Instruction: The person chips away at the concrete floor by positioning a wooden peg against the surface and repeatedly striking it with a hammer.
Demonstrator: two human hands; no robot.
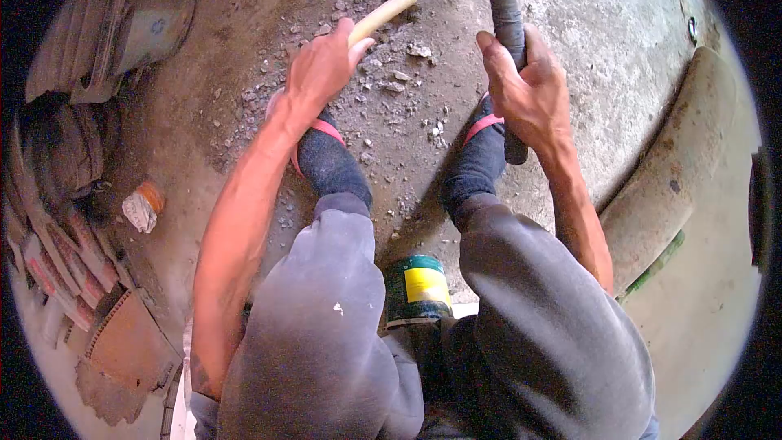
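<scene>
My left hand [320, 68] is closed round a pale yellowish rod [383, 18], whose free end points up and to the right over the rubble. In my right hand [529, 85] is a dark wrapped handle [505, 8], gripped near its lower end. The handle runs up out of the frame, so its far end is hidden. Broken grey stone bits [395, 81] lie on the floor between the two hands, below the rod's tip.
A green and yellow can [419, 289] stands between my legs. To the right lies a long curved, dusty piece [676, 171]. Stacked sacks [122, 24] and cardboard [130, 342] fill the left side, with an orange and white crumpled packet [144, 205] nearby.
</scene>
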